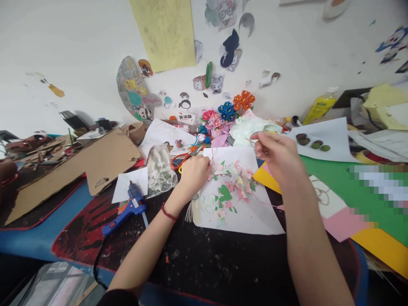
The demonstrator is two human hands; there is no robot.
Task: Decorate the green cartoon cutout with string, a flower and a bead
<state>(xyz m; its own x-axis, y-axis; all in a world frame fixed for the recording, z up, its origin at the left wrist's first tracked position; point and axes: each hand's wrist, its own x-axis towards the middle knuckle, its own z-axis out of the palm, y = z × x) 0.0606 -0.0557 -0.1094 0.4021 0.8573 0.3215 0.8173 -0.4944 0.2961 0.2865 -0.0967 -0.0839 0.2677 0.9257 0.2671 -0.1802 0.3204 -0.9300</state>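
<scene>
My left hand (195,173), with a red cord bracelet on its wrist, is closed at the top left edge of a white paper sheet (248,219). What its fingers hold is hidden. My right hand (276,151) is raised over the sheet's upper right, thumb and fingers pinched on a thin strand (250,140). Green and pink paper scraps (225,193) lie on the sheet between my hands. A tassel of pale strings (192,211) hangs by the sheet's left edge. Red-handled scissors (180,160) lie just behind my left hand.
A blue glue gun (124,215) lies left on a small white paper. Beside it is a plastic bag of string (162,170). Cardboard (63,174) covers the far left. Craft flowers (227,111) stand at the back. Green paper (338,174) and a yellow bottle (321,106) are right.
</scene>
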